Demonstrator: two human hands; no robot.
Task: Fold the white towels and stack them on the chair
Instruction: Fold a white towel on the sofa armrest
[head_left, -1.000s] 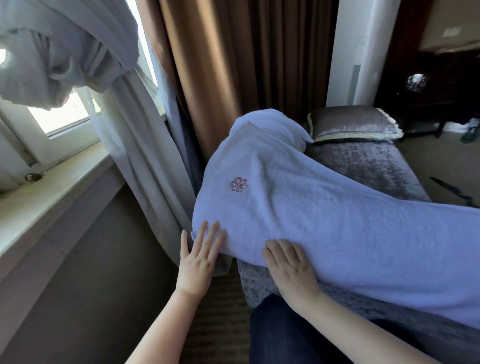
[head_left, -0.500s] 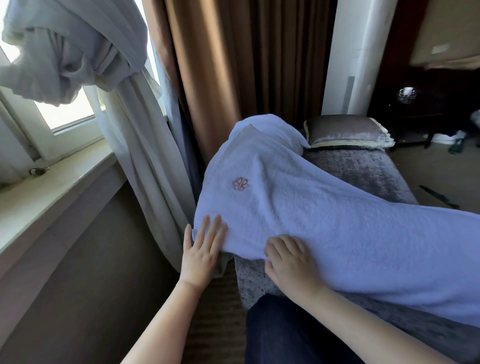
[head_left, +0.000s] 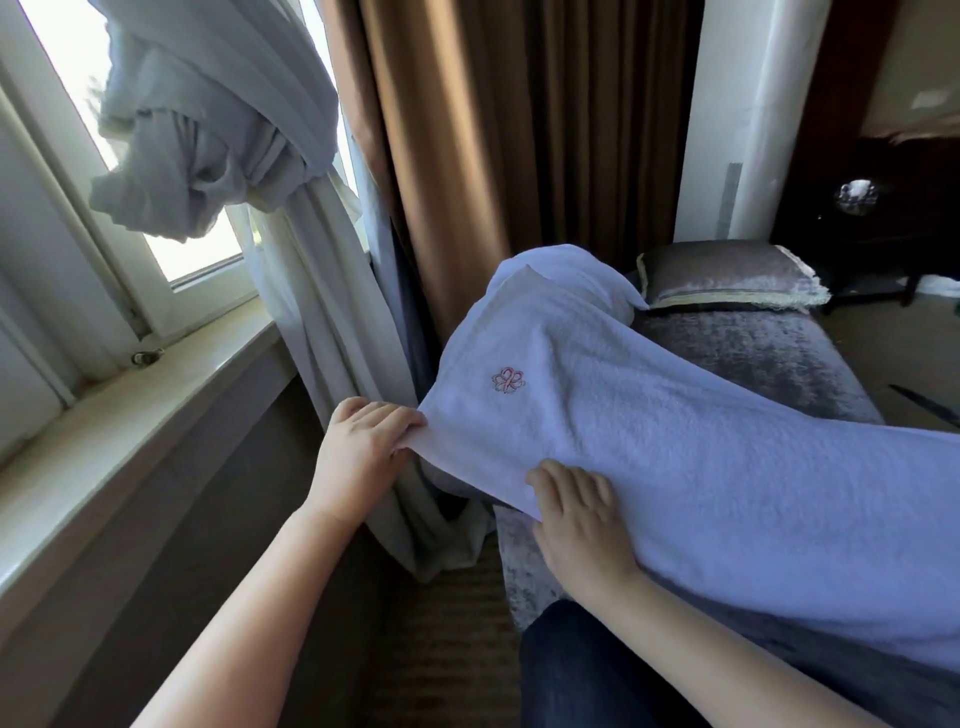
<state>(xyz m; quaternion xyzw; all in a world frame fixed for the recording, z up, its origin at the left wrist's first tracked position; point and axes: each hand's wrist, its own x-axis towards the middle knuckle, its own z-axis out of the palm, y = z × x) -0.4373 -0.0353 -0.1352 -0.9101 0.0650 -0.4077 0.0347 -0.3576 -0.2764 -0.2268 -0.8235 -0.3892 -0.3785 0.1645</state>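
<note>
A white towel (head_left: 701, 441) with a small red embroidered emblem lies lengthwise over a grey velvet chaise (head_left: 769, 358), running off the right edge of view. My left hand (head_left: 363, 447) pinches the towel's near left corner and lifts it off the seat. My right hand (head_left: 582, 525) grips the near edge a little to the right, fingers curled over the cloth. The towel's far end bunches up against the brown curtain.
A grey cushion (head_left: 727, 280) lies at the chaise's far end. Brown curtains (head_left: 493, 130) and a knotted sheer curtain (head_left: 208, 145) hang at left by a window sill (head_left: 130, 415). Dark furniture (head_left: 872, 208) stands at back right. My dark-trousered knee (head_left: 582, 670) is below.
My left hand went from lying flat on the towel's corner to pinching it and pulling it up and left. My right hand curled onto the near edge.
</note>
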